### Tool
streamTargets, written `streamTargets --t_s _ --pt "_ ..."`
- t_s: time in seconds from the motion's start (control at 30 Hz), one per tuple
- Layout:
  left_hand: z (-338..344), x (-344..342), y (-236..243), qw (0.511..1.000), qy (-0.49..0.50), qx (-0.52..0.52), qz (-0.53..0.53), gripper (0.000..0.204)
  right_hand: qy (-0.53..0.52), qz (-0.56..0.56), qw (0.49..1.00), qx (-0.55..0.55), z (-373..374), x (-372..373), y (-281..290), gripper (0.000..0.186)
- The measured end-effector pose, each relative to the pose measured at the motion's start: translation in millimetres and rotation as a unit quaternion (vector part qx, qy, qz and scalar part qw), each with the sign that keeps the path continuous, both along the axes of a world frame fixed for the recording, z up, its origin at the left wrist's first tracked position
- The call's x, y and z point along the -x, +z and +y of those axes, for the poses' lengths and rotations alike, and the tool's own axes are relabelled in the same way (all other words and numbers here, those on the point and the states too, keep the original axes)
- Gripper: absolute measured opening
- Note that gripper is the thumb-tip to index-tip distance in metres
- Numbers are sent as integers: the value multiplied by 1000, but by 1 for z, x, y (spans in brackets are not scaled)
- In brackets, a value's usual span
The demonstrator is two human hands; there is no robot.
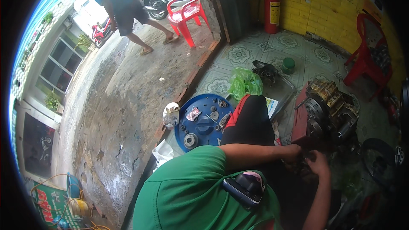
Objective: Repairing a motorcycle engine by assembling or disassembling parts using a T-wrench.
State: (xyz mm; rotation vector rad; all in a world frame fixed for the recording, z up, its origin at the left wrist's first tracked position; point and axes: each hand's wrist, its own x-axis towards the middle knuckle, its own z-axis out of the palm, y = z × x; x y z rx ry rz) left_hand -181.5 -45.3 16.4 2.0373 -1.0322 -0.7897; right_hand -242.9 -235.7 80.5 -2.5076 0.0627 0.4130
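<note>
My left hand and my right hand are close together at the right, over my dark-clad legs. The fingers of both are curled inward around something small and dark, which shadow and the hands hide too well to name. Just beyond them a greasy metal engine, with gears and shafts showing, rests against a red box-like block. To the left of my raised knee lies a round blue lid-like tray holding several gears, rings, small metal parts and a crumpled wrapper.
Behind my knee are a green plastic bag, a metal tray and a green tub. A fire extinguisher stands by the yellow wall. Red chairs are at the doorway and right; outside, a person walks.
</note>
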Motion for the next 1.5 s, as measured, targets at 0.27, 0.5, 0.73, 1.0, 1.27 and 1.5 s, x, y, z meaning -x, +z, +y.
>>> streamTargets --t_s 0.27,0.5,0.73,1.0,1.27,1.5 --pt "-3 0 -5 1000 -12 -7 -20 26 2 -5 1000 7 -2 0 -3 43" --pt "-2 1 -1 1000 -2 -7 -6 25 10 -7 1000 -2 -4 0 -7 42" --pt "-1 0 3 1000 -13 -3 -14 25 4 1 1000 -9 -2 0 -4 43" --pt "1 1 1 1000 0 10 -7 25 -3 -3 1000 2 -3 -1 -5 43" --pt "1 3 2 1000 -7 14 -15 23 -11 3 1000 -13 -2 1 -3 44" --pt "1 3 2 999 -12 38 -14 23 -13 12 1000 8 -2 0 -2 43"
